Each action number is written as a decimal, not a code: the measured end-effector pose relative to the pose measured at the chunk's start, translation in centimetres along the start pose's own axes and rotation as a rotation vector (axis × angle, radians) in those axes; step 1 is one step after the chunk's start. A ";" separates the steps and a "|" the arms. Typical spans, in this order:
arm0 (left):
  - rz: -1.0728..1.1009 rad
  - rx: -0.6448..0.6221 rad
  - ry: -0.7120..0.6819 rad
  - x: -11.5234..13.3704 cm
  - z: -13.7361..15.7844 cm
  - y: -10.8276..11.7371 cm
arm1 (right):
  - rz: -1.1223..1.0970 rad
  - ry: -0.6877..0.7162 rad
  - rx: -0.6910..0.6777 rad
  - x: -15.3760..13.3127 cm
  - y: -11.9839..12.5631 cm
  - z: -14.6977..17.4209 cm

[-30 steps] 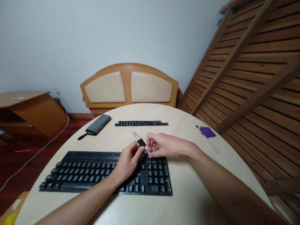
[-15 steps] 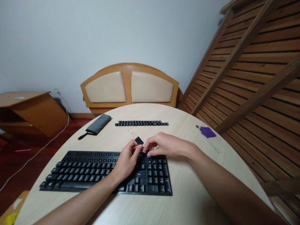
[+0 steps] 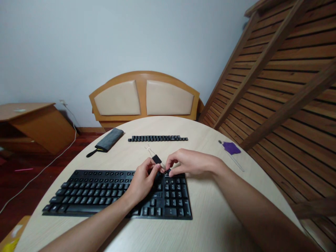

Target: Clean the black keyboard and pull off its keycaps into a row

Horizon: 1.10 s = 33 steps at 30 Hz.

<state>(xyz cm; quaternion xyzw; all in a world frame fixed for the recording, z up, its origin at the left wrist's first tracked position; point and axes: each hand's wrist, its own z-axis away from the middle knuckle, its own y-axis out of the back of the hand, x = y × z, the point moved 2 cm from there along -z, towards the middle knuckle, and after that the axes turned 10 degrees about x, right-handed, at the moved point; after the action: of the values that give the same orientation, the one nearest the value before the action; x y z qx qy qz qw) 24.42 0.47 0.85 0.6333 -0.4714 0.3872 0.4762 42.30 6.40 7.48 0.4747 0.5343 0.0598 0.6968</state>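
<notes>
A black keyboard (image 3: 86, 209) lies on the table with its top two rows bare of caps. My left hand (image 3: 143, 176) is closed on a wire keycap puller (image 3: 156, 159) with a black middle. One wire end points up and away; the other reaches down toward my right hand. Over the keyboard's upper right, the fingers and thumb of my right hand (image 3: 181, 163) curl around a small black keycap (image 3: 167, 173) at the puller's near end. Whether that cap is still caught in the wire cannot be made out. Loose keycaps (image 3: 157, 138) lie in rows beyond the keyboard.
On the round table (image 3: 215, 196), a grey pouch (image 3: 109, 140) lies at the far left. A purple cloth (image 3: 231, 148) and a thin brush (image 3: 233, 161) are at the right. Slatted wood (image 3: 283, 105) leans beyond the right edge; a headboard (image 3: 143, 94) stands behind.
My right thumb and fingertips have shifted slightly, and the keycap between them shows more. The left hand keeps the puller in nearly the same place. The view has moved a little.
</notes>
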 end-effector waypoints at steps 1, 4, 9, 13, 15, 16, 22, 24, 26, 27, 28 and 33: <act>0.006 -0.003 0.009 0.0 0.0 0.0 | -0.026 -0.008 0.023 0.3 0.4 0.0; 0.018 -0.016 0.040 -0.1 0.0 -0.1 | -0.064 -0.078 0.215 2.1 2.3 0.2; 0.025 -0.036 0.061 -0.1 0.2 -0.2 | 0.226 -0.225 0.603 7.1 4.9 0.8; 0.002 -0.042 0.049 -0.2 0.2 -0.2 | 0.386 -0.317 0.837 11.5 5.2 1.7; -0.007 -0.040 0.044 -0.3 0.2 -0.2 | 0.427 -0.369 0.901 13.5 4.8 2.0; -0.009 -0.041 0.043 -0.3 0.2 -0.2 | 0.421 -0.389 0.923 14.3 4.5 2.1; -0.010 -0.048 0.046 -0.2 0.2 -0.2 | 0.333 -0.464 0.967 17.3 3.5 1.9; -0.013 -0.051 0.050 -0.2 0.3 -0.3 | 0.325 -0.471 0.977 17.6 3.4 1.7; -0.016 -0.050 0.050 -0.1 0.3 -0.3 | 0.319 -0.475 0.983 17.8 3.3 1.5; -0.017 -0.049 0.048 -0.1 0.3 -0.3 | 0.316 -0.476 0.985 17.9 3.3 1.4; -0.017 -0.048 0.045 -0.1 0.3 -0.3 | 0.313 -0.476 0.987 17.9 3.3 1.3; -0.012 -0.049 0.041 0.0 0.2 -0.3 | 0.294 -0.468 0.990 18.1 3.3 1.3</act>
<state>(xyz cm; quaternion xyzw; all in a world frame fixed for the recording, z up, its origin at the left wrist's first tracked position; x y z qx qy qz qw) 24.75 0.27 0.68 0.6162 -0.4669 0.3854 0.5036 52.36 18.13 -2.66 0.8149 0.2580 -0.2081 0.4755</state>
